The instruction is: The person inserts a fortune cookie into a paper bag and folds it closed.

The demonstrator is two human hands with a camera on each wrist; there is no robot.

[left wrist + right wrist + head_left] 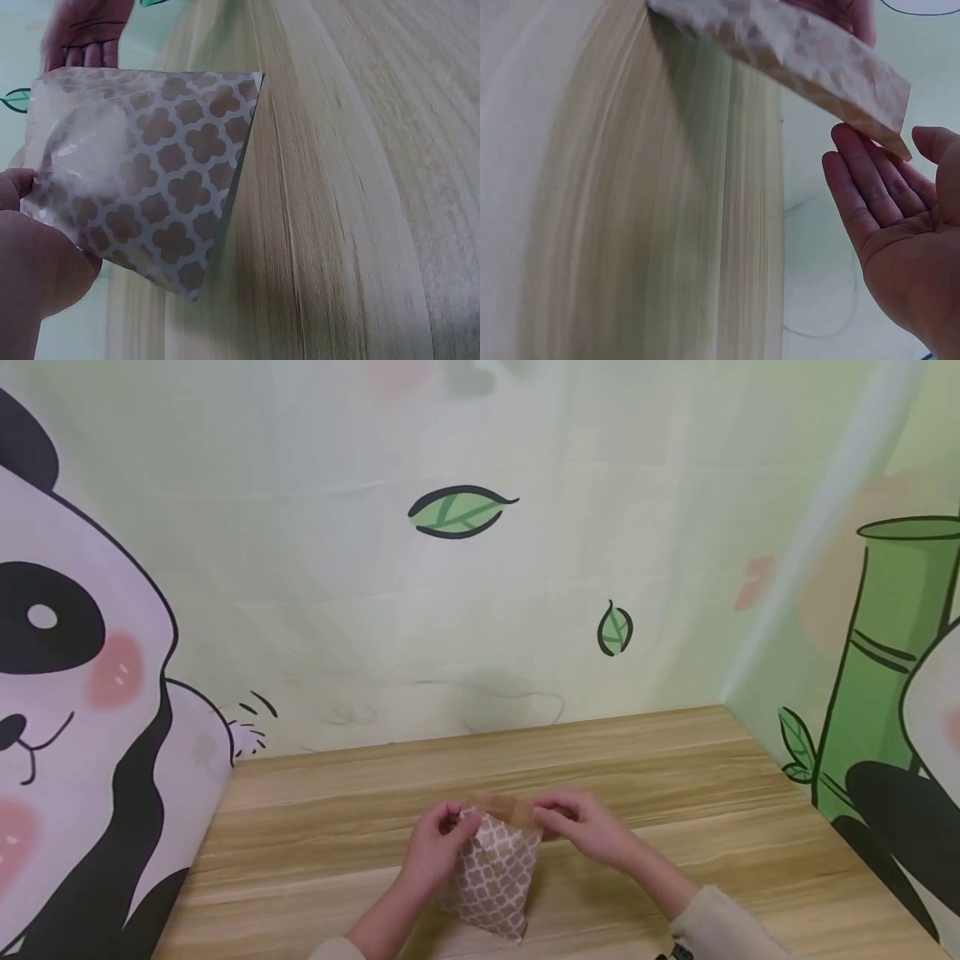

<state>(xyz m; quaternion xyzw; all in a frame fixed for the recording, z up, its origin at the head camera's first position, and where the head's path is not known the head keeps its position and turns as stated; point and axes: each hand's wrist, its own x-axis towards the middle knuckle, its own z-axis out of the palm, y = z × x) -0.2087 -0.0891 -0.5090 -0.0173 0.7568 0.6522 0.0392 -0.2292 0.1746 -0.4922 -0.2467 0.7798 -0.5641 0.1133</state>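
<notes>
Pinching the patterned paper bag: the left hand did this, its grip closed, thumb and fingers on the upper left edge.
Right hand: its grip stood loose, fingers nearly straight behind the upper right corner, thumb slightly apart; I could not tell how firmly the fingers touched.
Bag's place: it lay between the hands over the desk; whether its lower end touched the wood was unclear.
Long axis: it ran from the tan upper edge, up by the fingers, down towards the person, slanting a little right.
Nearer hand: the left, with the tan edge to its right; the right hand had that edge on its left.
</notes>
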